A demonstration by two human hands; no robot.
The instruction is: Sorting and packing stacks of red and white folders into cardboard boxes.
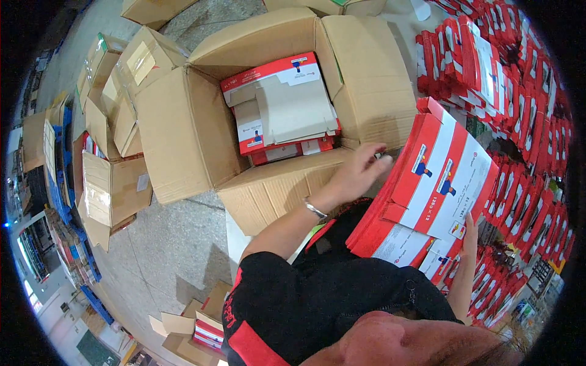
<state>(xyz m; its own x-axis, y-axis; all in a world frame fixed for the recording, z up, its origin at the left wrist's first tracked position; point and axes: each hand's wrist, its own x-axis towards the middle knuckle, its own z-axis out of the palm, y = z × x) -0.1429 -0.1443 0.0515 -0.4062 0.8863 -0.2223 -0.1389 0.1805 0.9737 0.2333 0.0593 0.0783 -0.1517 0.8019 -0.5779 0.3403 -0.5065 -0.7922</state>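
A thick stack of flattened red-and-white cartons [448,177] is held against my body at the right, tilted. My right hand [467,239] grips its right edge, its fingers partly hidden behind the stack. My left hand [361,173] is beside the stack's left edge, fingers loosely bent and apart, with nothing seen in them. It hovers near the front right corner of a large open cardboard box [274,183]. Inside that box lie more flattened cartons [284,79], some with grey inner faces up.
Tall piles of red-and-white flattened cartons [470,67] line the right side. Several open brown boxes [116,183] stand at the left. Another open box [183,344] with cartons in it sits at the lower left. Speckled stone floor [165,244] shows between them.
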